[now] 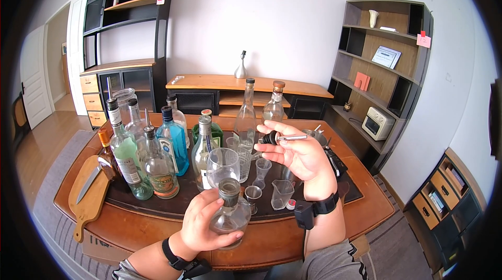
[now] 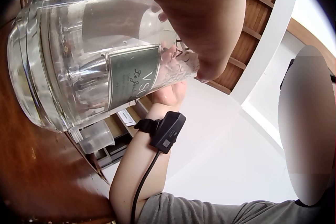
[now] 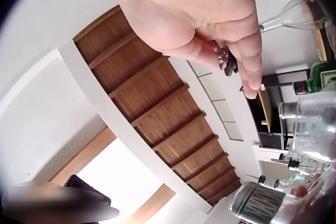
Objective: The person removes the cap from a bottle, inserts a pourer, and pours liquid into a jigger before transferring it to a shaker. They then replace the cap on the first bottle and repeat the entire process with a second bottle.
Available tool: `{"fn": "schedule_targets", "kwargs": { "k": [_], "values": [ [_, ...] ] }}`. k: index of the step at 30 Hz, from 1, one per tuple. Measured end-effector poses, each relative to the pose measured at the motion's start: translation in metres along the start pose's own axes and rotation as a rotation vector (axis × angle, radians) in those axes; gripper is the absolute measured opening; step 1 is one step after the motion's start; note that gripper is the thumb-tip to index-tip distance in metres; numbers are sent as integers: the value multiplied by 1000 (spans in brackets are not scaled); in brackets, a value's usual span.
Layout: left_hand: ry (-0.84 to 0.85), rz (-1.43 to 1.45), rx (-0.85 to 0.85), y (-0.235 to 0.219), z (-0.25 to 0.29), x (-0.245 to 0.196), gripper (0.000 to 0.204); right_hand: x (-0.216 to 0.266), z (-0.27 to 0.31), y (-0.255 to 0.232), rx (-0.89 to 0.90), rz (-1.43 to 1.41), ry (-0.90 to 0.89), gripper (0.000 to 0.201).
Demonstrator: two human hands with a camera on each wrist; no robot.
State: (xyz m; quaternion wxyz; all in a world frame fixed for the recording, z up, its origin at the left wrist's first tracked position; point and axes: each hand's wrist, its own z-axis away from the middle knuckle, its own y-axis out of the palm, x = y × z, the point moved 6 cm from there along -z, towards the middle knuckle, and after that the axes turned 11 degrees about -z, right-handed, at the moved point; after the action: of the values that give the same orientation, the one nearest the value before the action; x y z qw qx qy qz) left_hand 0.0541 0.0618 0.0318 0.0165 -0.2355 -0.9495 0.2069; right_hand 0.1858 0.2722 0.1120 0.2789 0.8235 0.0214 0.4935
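At the left end of the tabletop, a knife lies flat on a wooden board, perhaps to keep the blade off the surface beneath. Next, tall bottles stand bunched, probably so that each stays within reach. Front and centre, the left hand curls round the upper part of a clear, labelled bottle, seemingly to steady it upright; I cannot tell whether its base bears weight. Just beyond stand a metal jigger and a clear measuring jug. Farther right, the raised right hand pinches a pour spout between thumb and mostly straight fingers, presumably enough for so small a part.
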Motion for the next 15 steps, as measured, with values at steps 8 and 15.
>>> {"fn": "schedule_targets", "kwargs": {
  "k": [8,15],
  "values": [
    [9,13,8,0,-2,0,92,1,1,-2,15,7,15,50],
    [13,11,11,0,-2,0,91,4,3,0,11,58,-12,50]
  ]
}}
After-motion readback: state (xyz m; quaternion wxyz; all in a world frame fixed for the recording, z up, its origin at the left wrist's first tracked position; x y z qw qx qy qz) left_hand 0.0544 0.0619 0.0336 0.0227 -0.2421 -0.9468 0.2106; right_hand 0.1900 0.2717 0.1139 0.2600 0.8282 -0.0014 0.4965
